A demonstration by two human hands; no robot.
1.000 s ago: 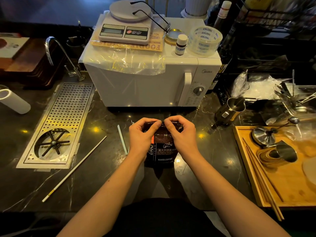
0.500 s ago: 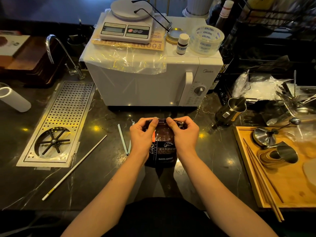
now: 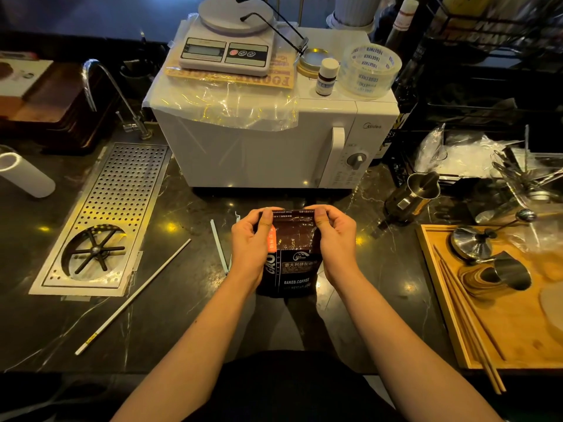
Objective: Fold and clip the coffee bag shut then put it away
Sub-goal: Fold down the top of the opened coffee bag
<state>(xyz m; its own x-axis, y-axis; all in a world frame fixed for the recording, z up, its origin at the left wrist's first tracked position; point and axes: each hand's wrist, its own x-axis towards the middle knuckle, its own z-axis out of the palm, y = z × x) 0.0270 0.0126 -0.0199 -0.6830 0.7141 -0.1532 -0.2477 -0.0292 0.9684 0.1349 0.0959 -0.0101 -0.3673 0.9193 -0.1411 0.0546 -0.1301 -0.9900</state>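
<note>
A dark coffee bag (image 3: 292,263) with white lettering and an orange sticker stands on the black marble counter in front of a white microwave. My left hand (image 3: 251,245) pinches the bag's top left corner and my right hand (image 3: 335,239) pinches its top right corner. The top edge is stretched flat between them. A pale green sealing stick (image 3: 219,245) lies on the counter just left of my left hand. A long white stick (image 3: 134,295) lies further left, at a slant.
The microwave (image 3: 268,147) carries a scale, tape roll and small bottle. A perforated steel drip tray (image 3: 103,217) is set in the counter at left. A steel pitcher (image 3: 411,196) stands at right, beside a wooden tray (image 3: 457,330) with tools and chopsticks.
My hands have moved apart from the middle of the bag's top to its two corners, spreading the top edge flat and wide. The bag stands taller.
</note>
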